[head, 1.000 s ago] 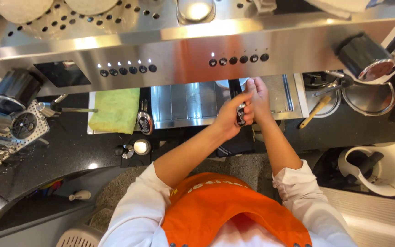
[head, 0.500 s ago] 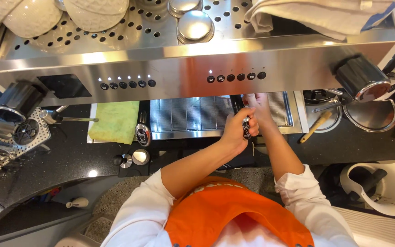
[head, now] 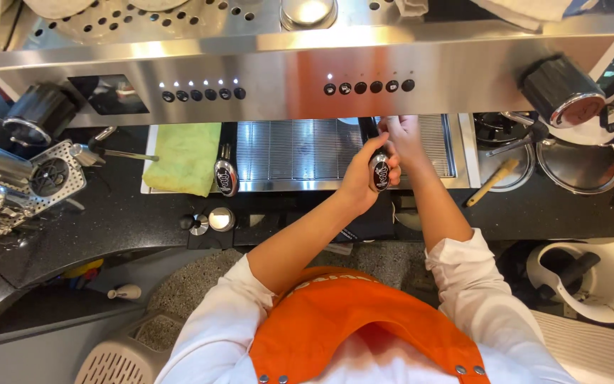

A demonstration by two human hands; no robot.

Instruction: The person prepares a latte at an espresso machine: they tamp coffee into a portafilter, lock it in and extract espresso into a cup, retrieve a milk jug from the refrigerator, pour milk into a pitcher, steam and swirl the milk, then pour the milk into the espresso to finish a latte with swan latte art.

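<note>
A: Head view, looking straight down. Left hand is wrapped shut around the black portafilter handle, whose round end cap faces up at the camera.

B: And which way does the handle run?

A: Long axis goes from the cap near the front edge of the drip tray away from the body, in under the steel front of the espresso machine. Its far end disappears beneath the panel.

B: Right hand?

A: Right hand sits just beyond and to the right of the handle, fingers curled up under the machine's overhang. Cannot tell what it grips, if anything; fingertips are hidden. Both hands are touching or nearly so.

B: Which is nearer the handle?

A: Left, plainly; it holds it.

B: Anything else unclear?

A: The basket end and the group head are wholly hidden. A second handle hangs to the left beside a green cloth, well apart from both hands. The dark worktop lies below.
</note>
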